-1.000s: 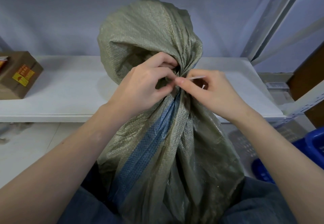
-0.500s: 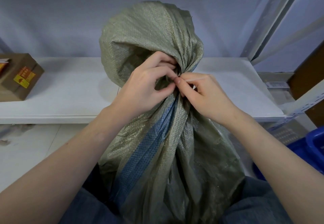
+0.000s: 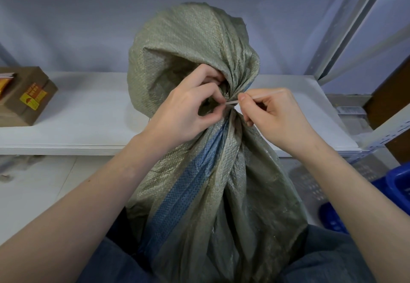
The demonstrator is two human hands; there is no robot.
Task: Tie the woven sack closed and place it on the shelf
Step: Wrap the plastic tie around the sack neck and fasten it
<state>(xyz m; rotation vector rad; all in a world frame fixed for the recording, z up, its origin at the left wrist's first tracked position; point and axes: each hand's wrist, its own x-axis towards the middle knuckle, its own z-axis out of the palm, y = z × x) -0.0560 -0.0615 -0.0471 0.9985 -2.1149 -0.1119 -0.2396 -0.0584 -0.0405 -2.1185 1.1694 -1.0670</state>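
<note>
Head view: the olive-green woven sack with a blue stripe (image 3: 206, 171) stands between the person's knees, its neck gathered so a tie can bite. Left hand (image 3: 186, 109) grips the bunched neck, keeping it from springing open. Right hand (image 3: 277, 114) pinches the thin pale tie strip (image 3: 255, 97), drawing it rightward. Beyond the fingers, the white shelf board (image 3: 88, 114) waits, a brown cardboard box (image 3: 24, 96) far left.

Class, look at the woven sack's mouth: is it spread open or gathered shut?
Gathered shut. The woven sack is twisted into a narrow neck; the left hand grips it while the right hand pulls a thin tie.
</note>
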